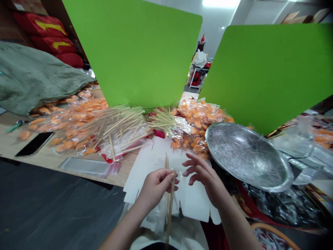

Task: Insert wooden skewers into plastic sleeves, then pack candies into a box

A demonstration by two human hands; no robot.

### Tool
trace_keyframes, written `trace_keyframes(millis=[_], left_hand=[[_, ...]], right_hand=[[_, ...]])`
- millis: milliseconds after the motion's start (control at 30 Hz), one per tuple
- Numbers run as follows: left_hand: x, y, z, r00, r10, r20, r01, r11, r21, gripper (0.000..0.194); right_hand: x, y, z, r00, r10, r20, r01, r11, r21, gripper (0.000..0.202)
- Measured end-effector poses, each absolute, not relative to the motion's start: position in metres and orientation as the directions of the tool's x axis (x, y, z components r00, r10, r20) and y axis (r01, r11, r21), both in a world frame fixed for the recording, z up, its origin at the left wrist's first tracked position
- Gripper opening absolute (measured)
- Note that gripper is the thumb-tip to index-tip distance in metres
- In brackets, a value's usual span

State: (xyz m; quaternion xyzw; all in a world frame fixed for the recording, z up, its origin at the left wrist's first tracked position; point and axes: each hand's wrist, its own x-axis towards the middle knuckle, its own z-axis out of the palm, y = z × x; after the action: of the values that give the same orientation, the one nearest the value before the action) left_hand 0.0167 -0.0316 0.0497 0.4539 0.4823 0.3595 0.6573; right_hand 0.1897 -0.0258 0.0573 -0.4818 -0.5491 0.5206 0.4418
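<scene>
My left hand (pixel 158 184) pinches a few thin wooden sticks (pixel 170 210) between thumb and fingers, over the white cardboard (pixel 194 194). They run lengthwise toward my body, with their tips showing above my fingers. My right hand (pixel 204 175) is a little to the right, its fingers spread and slightly bent, holding nothing. Beyond my hands lies a loose heap of wooden sticks (pixel 125 123) on clear plastic packets. A smaller bunch of sticks (pixel 163 119) rests to its right.
Bagged orange pieces (pixel 80 121) spread at left, and more orange pieces (pixel 203 116) pile up behind. A metal bowl (pixel 247 152) stands at right. A phone (pixel 33 144) and clear plastic sleeves (pixel 88 167) lie at left. Green panels (pixel 140 52) rise at the back.
</scene>
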Motion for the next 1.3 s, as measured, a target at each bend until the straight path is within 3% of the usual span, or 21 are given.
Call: trace_keyframes(millis=[100, 167, 267, 400, 533, 633, 800, 967, 1133, 1300], left_hand=[[0.008, -0.029, 0.037, 0.259, 0.924, -0.281, -0.006, 0.292, 0.956, 0.032], [-0.007, -0.022, 0.020, 0.186, 0.959, -0.215, 0.101, 0.199, 0.975, 0.034], [-0.033, -0.007, -0.016, 0.017, 1.000, 0.000, 0.460, -0.008, 0.888, 0.031], [-0.050, 0.007, -0.066, 0.026, 0.994, 0.103, 0.656, -0.095, 0.749, 0.034], [-0.044, 0.005, -0.089, 0.134, 0.979, 0.153, 0.864, -0.191, 0.467, 0.041], [-0.040, 0.002, -0.089, 0.143, 0.973, 0.183, 0.880, -0.210, 0.427, 0.038], [-0.032, 0.000, -0.088, -0.057, 0.992, 0.116, 0.550, -0.066, 0.833, 0.026], [-0.022, 0.004, -0.083, -0.172, 0.985, -0.028, 0.307, 0.081, 0.948, 0.030], [-0.027, 0.007, -0.065, -0.274, 0.898, -0.344, -0.090, 0.332, 0.939, 0.063], [-0.038, 0.008, -0.043, -0.056, 0.808, -0.587, -0.408, 0.518, 0.752, 0.038]], right_hand=[[0.171, -0.017, 0.049, -0.285, 0.923, -0.258, 0.153, -0.222, -0.963, 0.030], [0.160, -0.004, 0.044, -0.263, 0.913, -0.313, 0.138, -0.286, -0.948, 0.026], [0.155, 0.033, 0.046, -0.065, 0.964, -0.259, -0.044, -0.262, -0.964, 0.029], [0.160, 0.112, 0.066, 0.250, 0.956, -0.152, -0.198, -0.103, -0.975, 0.024], [0.166, 0.170, 0.066, 0.375, 0.921, -0.107, -0.051, -0.095, -0.994, 0.017], [0.168, 0.156, 0.034, 0.375, 0.921, -0.104, 0.182, -0.183, -0.966, 0.017], [0.147, 0.052, -0.037, 0.227, 0.960, -0.162, 0.593, -0.268, -0.759, 0.017], [0.122, 0.003, -0.067, 0.233, 0.946, -0.227, 0.753, -0.323, -0.573, 0.015], [0.142, 0.017, -0.069, 0.204, 0.925, -0.319, 0.738, -0.360, -0.570, 0.008], [0.163, 0.021, -0.075, 0.160, 0.886, -0.435, 0.574, -0.442, -0.690, 0.009]])
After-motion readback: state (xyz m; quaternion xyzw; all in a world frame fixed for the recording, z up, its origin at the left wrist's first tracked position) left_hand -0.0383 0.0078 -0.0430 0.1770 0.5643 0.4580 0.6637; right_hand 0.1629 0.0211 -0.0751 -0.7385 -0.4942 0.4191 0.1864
